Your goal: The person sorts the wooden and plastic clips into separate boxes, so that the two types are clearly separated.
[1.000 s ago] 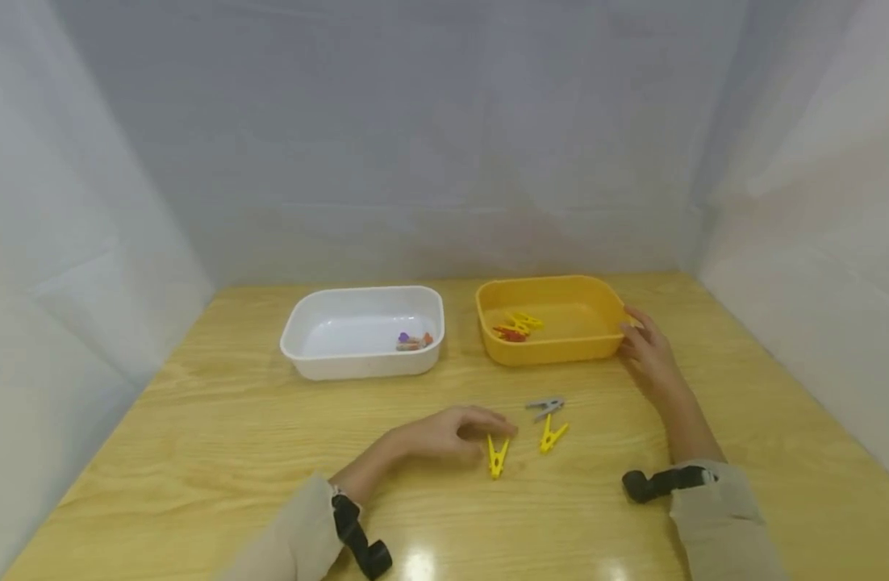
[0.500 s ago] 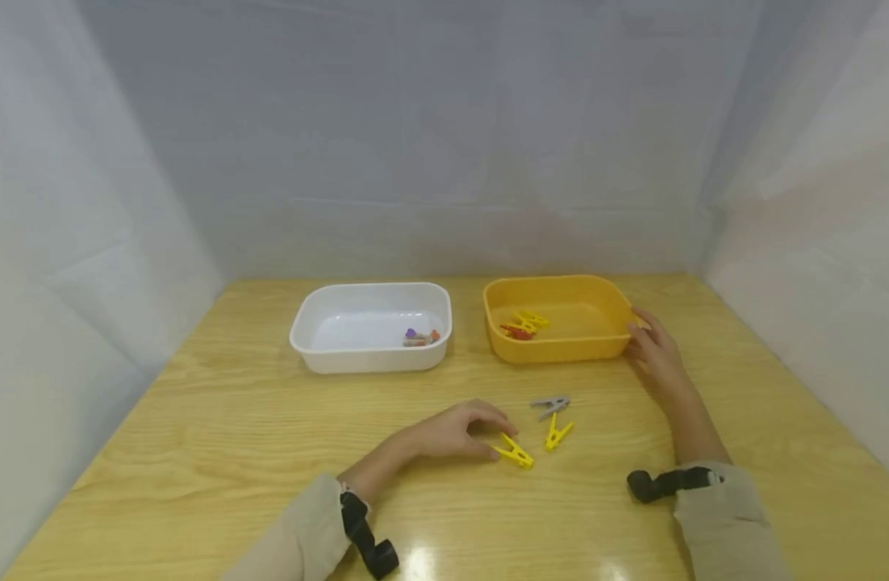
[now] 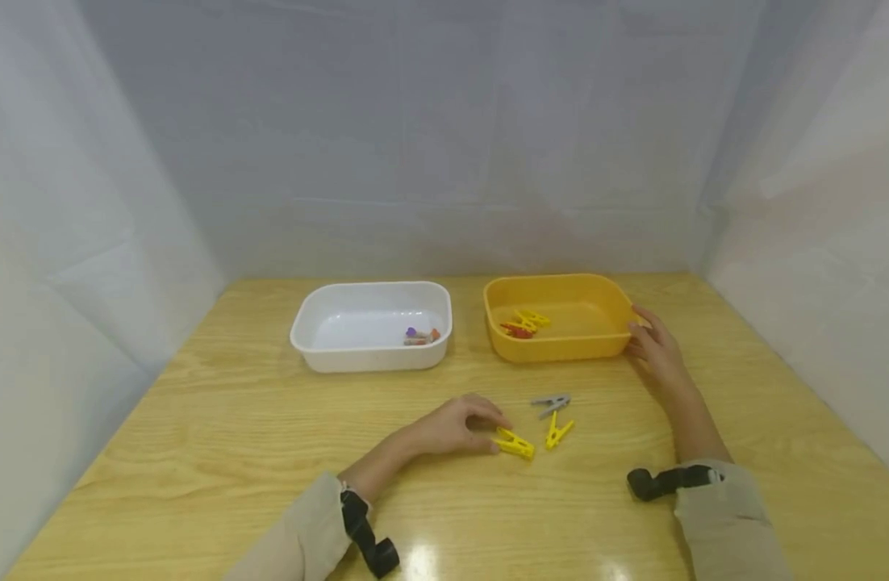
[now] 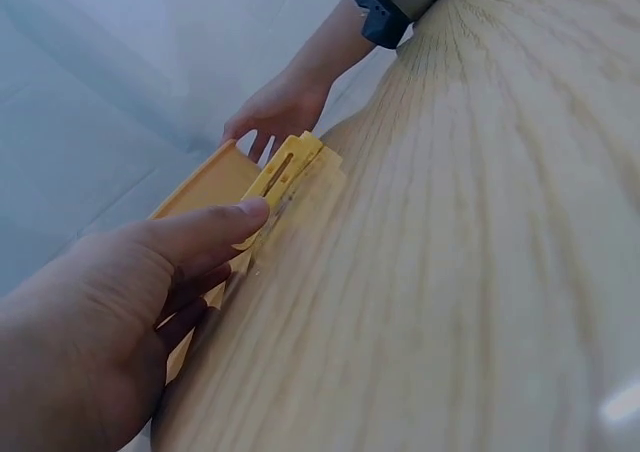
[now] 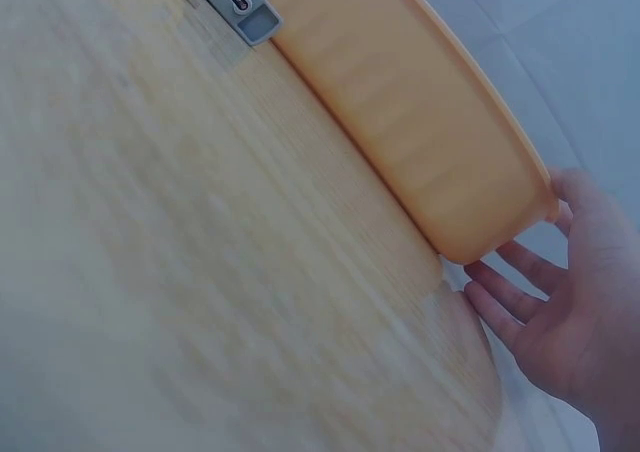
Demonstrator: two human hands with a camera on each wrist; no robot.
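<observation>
Pinching a yellow peg w/ curled fingers, left hand rests on table. Right hand, fingers relaxed and straight, touches yellow tub edge, holding nothing.

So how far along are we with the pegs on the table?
Done: some pegs already lie in the white tub and in the yellow tub. In hand: the left hand pinches a yellow clothespin on the table; the right hand rests against the yellow tub's side. Left: a second yellow peg and a grey peg lie loose.
</observation>
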